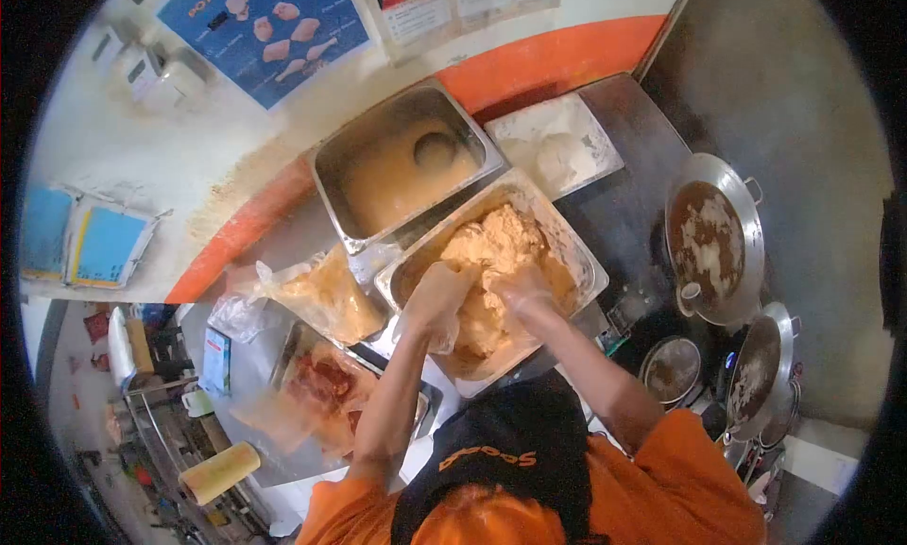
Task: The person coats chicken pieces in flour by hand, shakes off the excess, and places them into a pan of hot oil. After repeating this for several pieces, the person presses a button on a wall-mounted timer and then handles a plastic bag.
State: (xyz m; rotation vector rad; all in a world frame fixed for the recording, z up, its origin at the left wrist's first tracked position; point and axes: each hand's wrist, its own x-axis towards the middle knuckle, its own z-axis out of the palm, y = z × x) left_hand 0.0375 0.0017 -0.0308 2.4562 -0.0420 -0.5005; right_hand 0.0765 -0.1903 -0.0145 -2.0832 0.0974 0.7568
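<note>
Black cloth with orange lettering (491, 451) sits closest, at the bottom of my view, and past it both my hands reach into a metal tray (472, 386) on the counter (635, 139). Clear, loose plastic covers my left hand (442, 295) and right hand (521, 293), and both touch the clumpy, orange-tan coating (496, 238) heaped in that tray. My left grip curls at the heap's left side; my right reaches in at its right. The fingertips are hidden or blurred, so I cannot tell whether either grip is spread, pressed together or pinching something.

Beyond the metal tray, to the left, is a deep pan (331, 191) of tan liquid; beyond it, to the right, a tray of white powder (605, 167). Left of it lies a plastic bag (333, 295) with orange-tan contents, and nearer me on that side, red meat (326, 380). Well to its right stand two wide pans (713, 238).
</note>
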